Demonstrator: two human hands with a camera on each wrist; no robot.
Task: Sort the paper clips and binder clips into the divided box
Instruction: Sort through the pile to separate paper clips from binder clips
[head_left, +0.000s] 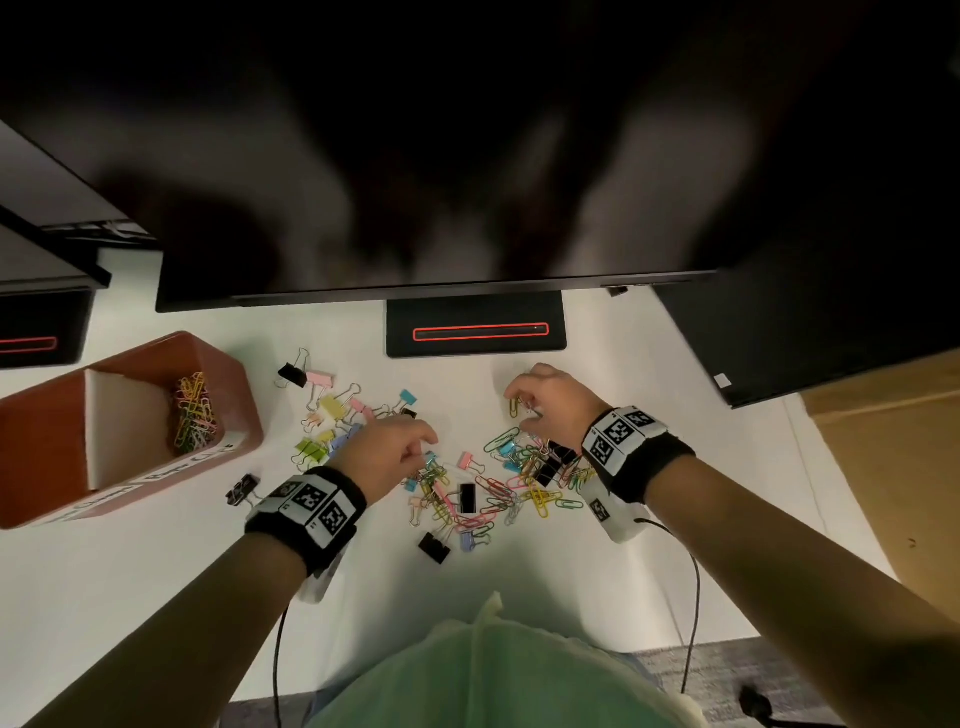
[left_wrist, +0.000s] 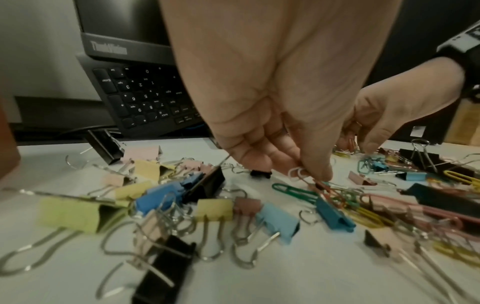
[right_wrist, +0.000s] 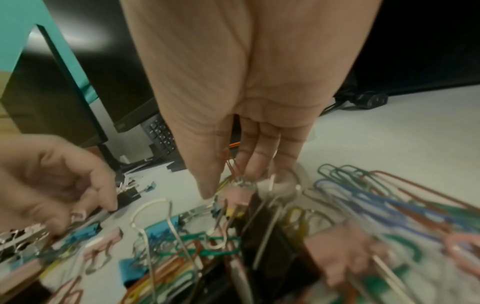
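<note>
A reddish-brown divided box (head_left: 236, 395) stands at the left; its right compartment holds coloured paper clips (head_left: 193, 415), and its left compartment shows nothing. Binder clips (head_left: 332, 415) lie grouped beside it. A mixed pile of paper clips and binder clips (head_left: 498, 483) covers the desk's middle. My left hand (head_left: 426, 449) reaches into that pile and pinches a white paper clip (left_wrist: 296, 172) between thumb and fingers (left_wrist: 309, 170). My right hand (head_left: 519, 410) hovers over the pile's far right, fingers curled round a few paper clips (right_wrist: 232, 164), a yellow one (head_left: 514, 406) hanging out.
A dark monitor overhangs the desk, its stand base (head_left: 475, 325) just behind the clips. A black keyboard (left_wrist: 145, 96) sits under the monitor. A cardboard box (head_left: 893, 467) lies at the right. Wrist cables (head_left: 693, 597) trail toward the desk's near edge.
</note>
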